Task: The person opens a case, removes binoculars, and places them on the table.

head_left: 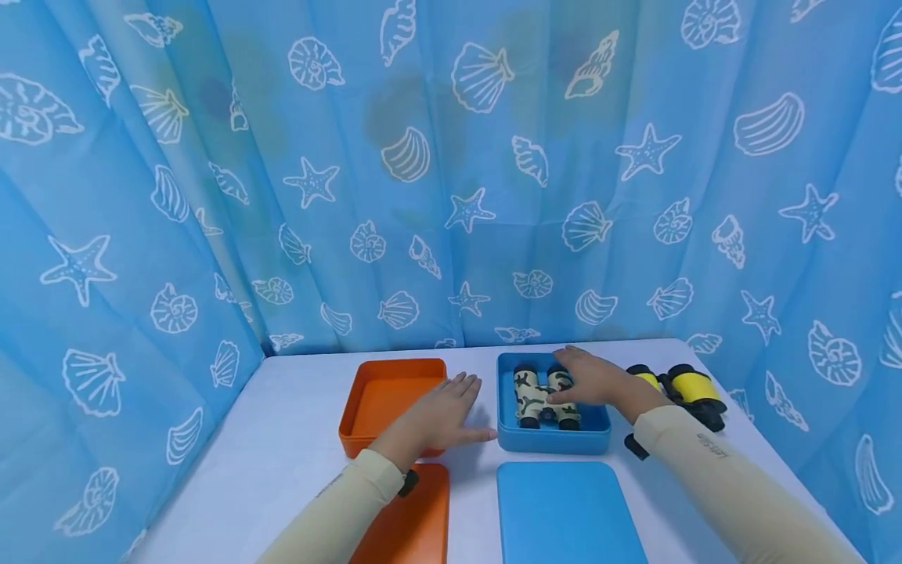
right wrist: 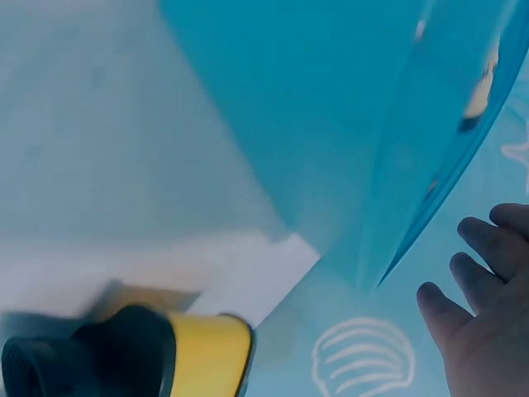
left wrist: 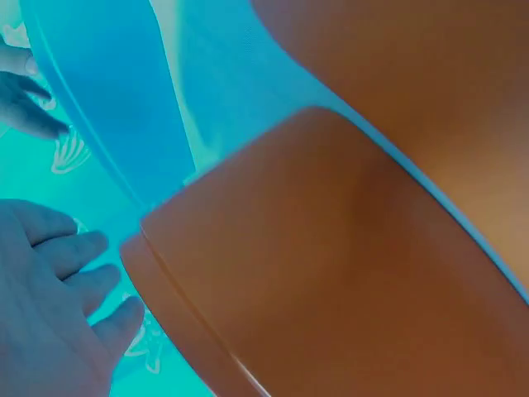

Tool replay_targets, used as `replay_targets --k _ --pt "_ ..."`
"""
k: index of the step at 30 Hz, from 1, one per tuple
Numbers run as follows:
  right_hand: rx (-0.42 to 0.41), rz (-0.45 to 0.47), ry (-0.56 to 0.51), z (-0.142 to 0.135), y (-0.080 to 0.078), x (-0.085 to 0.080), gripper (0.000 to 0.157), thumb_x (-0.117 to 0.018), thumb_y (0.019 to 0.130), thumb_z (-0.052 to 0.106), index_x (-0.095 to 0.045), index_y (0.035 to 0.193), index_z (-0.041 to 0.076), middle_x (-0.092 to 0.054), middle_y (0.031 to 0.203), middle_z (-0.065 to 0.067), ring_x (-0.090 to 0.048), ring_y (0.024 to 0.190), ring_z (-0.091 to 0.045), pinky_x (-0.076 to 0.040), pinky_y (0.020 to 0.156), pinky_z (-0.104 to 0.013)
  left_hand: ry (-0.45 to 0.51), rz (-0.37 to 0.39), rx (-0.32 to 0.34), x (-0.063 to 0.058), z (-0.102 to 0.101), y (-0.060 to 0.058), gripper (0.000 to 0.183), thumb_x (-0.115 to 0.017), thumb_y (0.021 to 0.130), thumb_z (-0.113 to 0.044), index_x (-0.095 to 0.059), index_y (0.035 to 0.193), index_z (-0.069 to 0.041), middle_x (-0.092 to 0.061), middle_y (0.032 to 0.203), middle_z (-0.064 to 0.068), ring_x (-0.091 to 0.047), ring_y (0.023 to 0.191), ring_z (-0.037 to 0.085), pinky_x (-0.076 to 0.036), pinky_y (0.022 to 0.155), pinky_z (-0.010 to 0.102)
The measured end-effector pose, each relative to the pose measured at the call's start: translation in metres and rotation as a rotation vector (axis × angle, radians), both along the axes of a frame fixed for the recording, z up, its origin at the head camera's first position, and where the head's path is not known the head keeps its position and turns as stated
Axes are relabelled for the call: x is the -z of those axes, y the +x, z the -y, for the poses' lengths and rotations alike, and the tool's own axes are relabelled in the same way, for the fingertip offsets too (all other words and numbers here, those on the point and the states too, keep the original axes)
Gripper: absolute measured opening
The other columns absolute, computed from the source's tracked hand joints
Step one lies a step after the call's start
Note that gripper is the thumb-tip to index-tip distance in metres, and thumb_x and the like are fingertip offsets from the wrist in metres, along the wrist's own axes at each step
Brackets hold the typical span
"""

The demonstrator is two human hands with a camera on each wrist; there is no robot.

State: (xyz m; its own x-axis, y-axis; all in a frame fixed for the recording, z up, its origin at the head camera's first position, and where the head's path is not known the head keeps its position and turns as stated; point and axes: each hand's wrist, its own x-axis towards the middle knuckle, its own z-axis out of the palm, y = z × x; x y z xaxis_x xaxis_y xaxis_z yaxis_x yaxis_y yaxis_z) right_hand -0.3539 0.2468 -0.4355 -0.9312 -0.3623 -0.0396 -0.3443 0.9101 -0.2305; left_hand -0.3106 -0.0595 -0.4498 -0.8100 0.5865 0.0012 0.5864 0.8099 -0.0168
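A pair of camouflage-patterned binoculars (head_left: 528,401) lies inside the blue box (head_left: 553,443). Over the right side of that box reaches my right hand (head_left: 594,381), its fingers extended and its thumb overlapping the binoculars in the head view. In the right wrist view, the same hand (right wrist: 496,294) shows spread fingers beside the box wall, with nothing in them. My left hand (head_left: 438,417) hovers at the right edge of the orange box (head_left: 395,392), fingers straight and thumb pointing toward the blue box. No object is in this hand.
Yellow-and-black binoculars (head_left: 694,388) lie right of the blue box, partly hidden by my right arm. In front of the boxes lie a flat orange lid (head_left: 416,517) and a flat blue lid (head_left: 567,509). A shell-patterned blue curtain (head_left: 437,172) surrounds the white table (head_left: 239,446).
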Motion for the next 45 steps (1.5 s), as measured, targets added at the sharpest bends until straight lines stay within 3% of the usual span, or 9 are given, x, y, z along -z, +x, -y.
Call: replay_targets --k 6,10,22,28,37,45 --pt "-0.031 0.016 0.030 0.012 0.001 0.006 0.105 -0.071 0.074 0.068 -0.037 0.148 0.002 -0.031 0.153 -0.020 -0.023 0.142 -0.041 -0.026 0.108 -0.062 -0.006 -0.013 0.008 0.003 -0.015 -0.005 0.110 -0.021 0.077 -0.089 -0.023 0.155 -0.012 -0.024 0.159 0.004 -0.017 0.146 0.024 -0.019 0.115 0.043" --pt "-0.076 0.017 0.053 0.018 0.002 0.012 0.106 -0.074 0.071 0.066 -0.039 0.147 0.001 -0.033 0.153 -0.019 -0.021 0.143 -0.040 -0.025 0.109 -0.060 -0.008 0.001 -0.009 0.005 -0.023 -0.007 0.110 -0.022 0.078 -0.089 -0.022 0.156 -0.012 -0.023 0.159 0.004 -0.017 0.146 0.024 -0.020 0.115 0.044" --pt "-0.140 -0.044 0.164 0.030 0.009 0.019 0.093 -0.082 0.073 0.048 -0.046 0.141 -0.003 -0.036 0.150 -0.023 -0.023 0.140 -0.044 -0.025 0.109 -0.059 -0.059 -0.023 -0.020 0.021 -0.049 -0.007 0.115 -0.015 0.074 -0.091 -0.022 0.155 -0.010 -0.021 0.160 0.006 -0.015 0.147 0.024 -0.017 0.116 0.042" --pt "-0.137 -0.027 0.211 0.034 0.009 0.023 0.084 -0.079 0.077 0.043 -0.048 0.139 -0.004 -0.035 0.150 -0.023 -0.021 0.141 -0.045 -0.025 0.109 -0.060 -0.115 -0.055 -0.045 0.024 -0.053 -0.005 0.112 -0.014 0.078 -0.087 -0.021 0.155 -0.006 -0.017 0.160 0.011 -0.013 0.147 0.029 -0.016 0.116 0.042" --pt "-0.127 -0.042 0.263 0.037 0.007 0.026 0.069 -0.071 0.082 0.025 -0.047 0.140 -0.003 -0.033 0.151 -0.023 -0.020 0.142 -0.044 -0.025 0.109 -0.059 -0.107 -0.052 -0.071 0.024 -0.054 -0.005 0.108 -0.017 0.080 -0.085 -0.021 0.155 -0.007 -0.017 0.161 0.010 -0.011 0.147 0.028 -0.015 0.117 0.041" --pt "-0.150 -0.062 0.303 0.036 0.010 0.024 0.070 -0.066 0.087 0.026 -0.040 0.145 -0.002 -0.024 0.155 -0.023 -0.015 0.144 -0.042 -0.023 0.111 -0.058 -0.103 -0.041 -0.075 0.023 -0.055 -0.004 0.109 -0.016 0.081 -0.085 -0.021 0.155 -0.005 -0.016 0.161 0.010 -0.009 0.147 0.027 -0.015 0.117 0.040"
